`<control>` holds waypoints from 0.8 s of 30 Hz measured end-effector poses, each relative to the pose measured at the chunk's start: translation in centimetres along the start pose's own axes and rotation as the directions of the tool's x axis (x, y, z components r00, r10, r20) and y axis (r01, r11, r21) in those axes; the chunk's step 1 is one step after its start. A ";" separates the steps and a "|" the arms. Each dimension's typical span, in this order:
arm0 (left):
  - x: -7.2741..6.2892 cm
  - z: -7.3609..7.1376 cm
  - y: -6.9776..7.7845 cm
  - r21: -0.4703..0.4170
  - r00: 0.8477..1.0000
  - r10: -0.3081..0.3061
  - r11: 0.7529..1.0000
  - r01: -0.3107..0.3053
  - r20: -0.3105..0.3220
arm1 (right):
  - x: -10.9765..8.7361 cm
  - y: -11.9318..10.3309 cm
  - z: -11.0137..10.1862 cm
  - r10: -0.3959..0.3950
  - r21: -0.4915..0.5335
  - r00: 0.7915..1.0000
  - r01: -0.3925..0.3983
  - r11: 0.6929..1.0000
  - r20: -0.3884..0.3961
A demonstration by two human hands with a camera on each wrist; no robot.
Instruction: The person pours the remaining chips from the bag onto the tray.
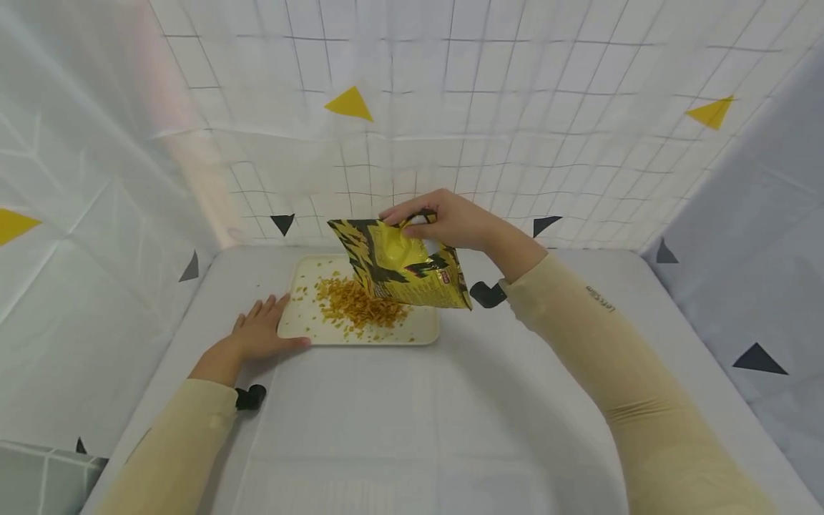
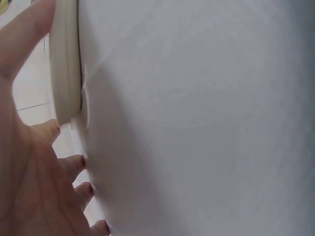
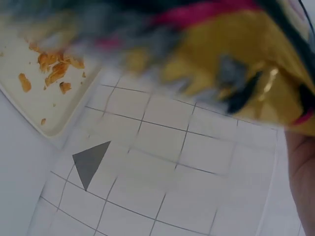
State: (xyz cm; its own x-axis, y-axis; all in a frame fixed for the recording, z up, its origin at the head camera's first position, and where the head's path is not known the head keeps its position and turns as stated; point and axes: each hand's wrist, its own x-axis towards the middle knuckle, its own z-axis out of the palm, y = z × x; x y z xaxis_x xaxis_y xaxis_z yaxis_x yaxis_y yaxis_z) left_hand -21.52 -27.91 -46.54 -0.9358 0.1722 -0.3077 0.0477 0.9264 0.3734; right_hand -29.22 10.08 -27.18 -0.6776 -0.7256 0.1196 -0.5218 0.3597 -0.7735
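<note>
A yellow and black snack bag (image 1: 402, 265) hangs tilted over a cream tray (image 1: 425, 335), with a heap of orange-brown crumbled chips (image 1: 360, 304) on the tray below. My right hand (image 1: 450, 218) grips the bag by its top side. In the right wrist view the bag (image 3: 231, 54) fills the top and part of the hand (image 3: 301, 177) shows at the right edge. My left hand (image 1: 257, 335) lies spread at the tray's left end, thumb along its front edge. The left wrist view shows the thumb touching the tray's side (image 2: 66, 64), other fingers extended.
A white cloth covers the table (image 1: 360, 429). Hanging white sheets (image 1: 515, 143) with grid lines and triangle markers stand behind and at both sides. Scattered small crumbs (image 1: 305, 290) lie around the heap. Black devices are at both wrists (image 1: 251, 398).
</note>
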 end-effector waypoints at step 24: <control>0.1 0.2 -0.3 -0.020 1.000 0.006 1.000 -0.006 0.000 | -0.7 -1.5 -0.7 -0.103 0.028 0.993 0.105 0.994 -0.059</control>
State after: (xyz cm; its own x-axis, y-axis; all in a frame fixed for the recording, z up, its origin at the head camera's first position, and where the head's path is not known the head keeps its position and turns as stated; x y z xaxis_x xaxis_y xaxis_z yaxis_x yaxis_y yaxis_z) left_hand -21.57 -28.08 -46.84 -0.9355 0.1779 -0.3052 0.0466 0.9185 0.3926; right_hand -28.33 10.42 -25.68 -0.6494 -0.7232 0.2352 -0.5752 0.2647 -0.7740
